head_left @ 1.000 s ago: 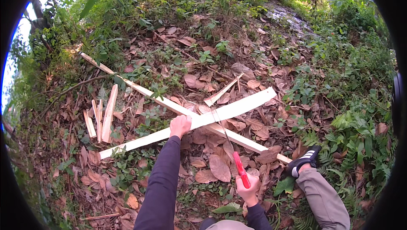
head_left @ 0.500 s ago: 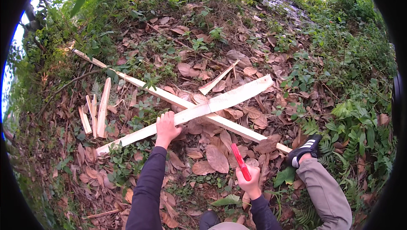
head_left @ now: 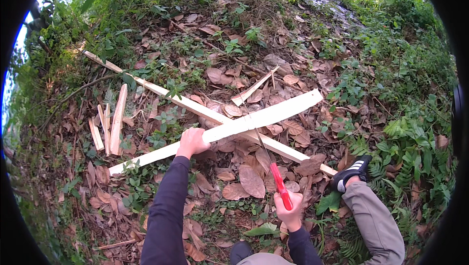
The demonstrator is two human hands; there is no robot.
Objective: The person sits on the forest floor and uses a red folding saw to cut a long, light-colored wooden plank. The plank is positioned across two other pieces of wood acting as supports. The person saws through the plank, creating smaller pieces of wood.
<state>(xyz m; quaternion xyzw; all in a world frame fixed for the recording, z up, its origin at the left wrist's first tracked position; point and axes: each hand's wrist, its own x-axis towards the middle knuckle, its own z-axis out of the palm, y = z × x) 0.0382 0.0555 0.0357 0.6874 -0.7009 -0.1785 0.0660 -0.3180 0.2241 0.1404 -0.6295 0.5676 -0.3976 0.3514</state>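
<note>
A pale wooden board (head_left: 286, 111) lies slanted across a longer, narrower wooden beam (head_left: 171, 96), crossing it near the middle. My left hand (head_left: 192, 143) presses down on the board left of the crossing, its fingers wrapped over the far edge. In my right hand (head_left: 290, 212) is a handsaw (head_left: 279, 183) with a red handle, its fingers closed round the grip. The thin dark blade runs up from the handle to the board, just right of the crossing, where a fine line crosses the wood. How deep the blade sits in the board I cannot tell.
Several split wood pieces (head_left: 117, 121) lie at the left, and a pointed offcut (head_left: 254, 87) beyond the board. My shoe (head_left: 352, 172) rests by the beam's near right end. Dry leaves (head_left: 251, 182) and low green plants (head_left: 405, 143) cover the sloping ground.
More of the saw blade shows below the board now, and the saw handle has shifted slightly right. The board's far end appears a little further right. My left hand keeps its hold.
</note>
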